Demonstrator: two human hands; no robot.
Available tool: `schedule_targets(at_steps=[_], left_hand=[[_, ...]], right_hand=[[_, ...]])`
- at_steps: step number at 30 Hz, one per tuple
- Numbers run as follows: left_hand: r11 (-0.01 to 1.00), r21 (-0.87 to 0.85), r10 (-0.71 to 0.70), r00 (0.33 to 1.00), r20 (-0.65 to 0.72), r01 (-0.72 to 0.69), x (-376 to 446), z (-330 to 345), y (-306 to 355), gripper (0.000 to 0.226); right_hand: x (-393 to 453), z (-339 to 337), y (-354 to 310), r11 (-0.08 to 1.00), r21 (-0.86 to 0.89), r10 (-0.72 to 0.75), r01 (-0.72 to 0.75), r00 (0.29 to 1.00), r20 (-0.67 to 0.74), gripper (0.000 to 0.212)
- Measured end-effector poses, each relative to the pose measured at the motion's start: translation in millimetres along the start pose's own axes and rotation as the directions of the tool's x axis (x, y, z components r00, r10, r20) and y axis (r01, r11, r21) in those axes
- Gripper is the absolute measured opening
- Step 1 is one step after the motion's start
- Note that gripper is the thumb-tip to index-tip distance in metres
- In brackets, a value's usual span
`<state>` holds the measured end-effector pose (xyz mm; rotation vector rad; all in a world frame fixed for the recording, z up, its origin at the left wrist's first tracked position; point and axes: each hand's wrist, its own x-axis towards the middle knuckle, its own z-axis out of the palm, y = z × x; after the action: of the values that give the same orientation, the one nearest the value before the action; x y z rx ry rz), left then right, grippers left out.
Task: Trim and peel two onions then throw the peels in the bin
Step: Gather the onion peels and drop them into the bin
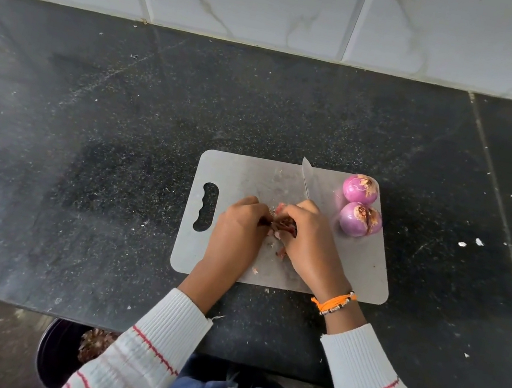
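Note:
Two peeled purple onions, one [360, 189] behind the other [359, 219], sit at the far right of a grey cutting board [244, 174]. In the board's middle lies a small heap of reddish onion peels [280, 224]. My left hand [238, 228] and my right hand [309, 241] close in on the heap from both sides, fingers curled round the peels. A knife blade [306, 177] lies on the board just beyond my right hand; its handle is hidden under that hand.
The board lies on a black speckled counter [101, 149] against a white tiled wall. A dark bin [58, 354] holding some peels stands on the floor below the counter's front edge, at my left. Small scraps [470, 243] dot the counter.

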<state>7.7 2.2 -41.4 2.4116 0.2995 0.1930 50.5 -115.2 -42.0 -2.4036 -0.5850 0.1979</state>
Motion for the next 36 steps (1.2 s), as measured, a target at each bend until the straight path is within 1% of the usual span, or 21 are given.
schedule_targets(at_steps=[4,6,8,11,14,16,20,22,24,26,30,32,34,36], left_hand=[[1.0,0.015,0.024,0.999,-0.032,-0.023,-1.1,2.0,-1.7,0.013],[0.999,0.02,0.025,0.999,-0.033,-0.025,-1.5,2.1,-1.3,0.014],[1.0,0.002,-0.003,1.0,-0.026,0.004,-2.3,-0.5,0.9,0.013],[0.991,-0.095,-0.098,0.995,-0.022,0.096,-3.4,-5.4,1.5,0.008],[0.957,-0.2,-0.216,0.976,-0.007,0.211,-7.0,-12.3,-1.1,0.005],[0.93,-0.271,-0.26,0.965,-0.012,0.248,-14.5,-20.9,-2.1,0.005],[0.867,-0.397,-0.361,0.929,-0.088,0.299,-40.1,-44.2,-6.3,0.005],[0.824,-0.472,-0.412,0.903,-0.119,0.314,-54.1,-54.6,-10.4,0.014],[0.798,-0.499,-0.465,0.872,-0.155,0.337,-73.9,-65.3,-18.0,0.021],[0.769,-0.514,-0.532,0.826,-0.185,0.38,-94.9,-75.0,-28.1,0.018],[0.697,-0.571,-0.664,0.692,-0.284,0.434,-146.2,-96.1,-54.0,0.011],[0.672,-0.567,-0.716,0.612,-0.334,0.477,-173.0,-105.2,-67.7,0.013],[0.639,-0.576,-0.758,0.544,-0.359,0.51,-192.9,-110.8,-80.2,0.016],[0.597,-0.583,-0.8,0.462,-0.382,0.552,-219.1,-117.5,-100.2,0.011]], right_hand=[[0.1,5.1,1.1,0.999,-0.035,0.014,-0.016,0.998,-0.062,0.026],[2.0,3.7,1.5,0.999,-0.006,0.041,-0.042,0.997,-0.066,0.025],[4.3,-1.8,0.3,0.995,0.072,0.076,-0.072,0.996,-0.051,0.019],[4.7,-13.0,-5.4,0.968,0.213,0.141,-0.136,0.99,-0.01,0.012],[0.5,-22.0,-14.5,0.907,0.378,0.188,-0.187,0.982,0.035,0.009],[-2.9,-24.7,-22.4,0.871,0.449,0.188,-0.2,0.98,0.072,0.007],[-8.6,-22.3,-39.2,0.813,0.536,0.154,-0.227,0.972,0.178,0.008],[-10.5,-18.6,-48.2,0.798,0.56,0.123,-0.224,0.969,0.214,0.007],[-14.0,-8.1,-62.6,0.809,0.554,0.066,-0.198,0.966,0.25,0.007],[-19.3,7.2,-79.3,0.823,0.545,-0.008,-0.159,0.957,0.291,0.008],[-39.9,49.0,-124.9,0.855,0.516,-0.182,-0.056,0.898,0.4,0.01],[-52.9,69.9,-148.1,0.868,0.497,-0.262,0.018,0.866,0.426,0.011],[-63.7,87.1,-165.8,0.873,0.475,-0.332,0.107,0.845,0.42,0.01],[-78.7,111.1,-187.8,0.873,0.456,-0.39,0.171,0.806,0.445,0.009]])
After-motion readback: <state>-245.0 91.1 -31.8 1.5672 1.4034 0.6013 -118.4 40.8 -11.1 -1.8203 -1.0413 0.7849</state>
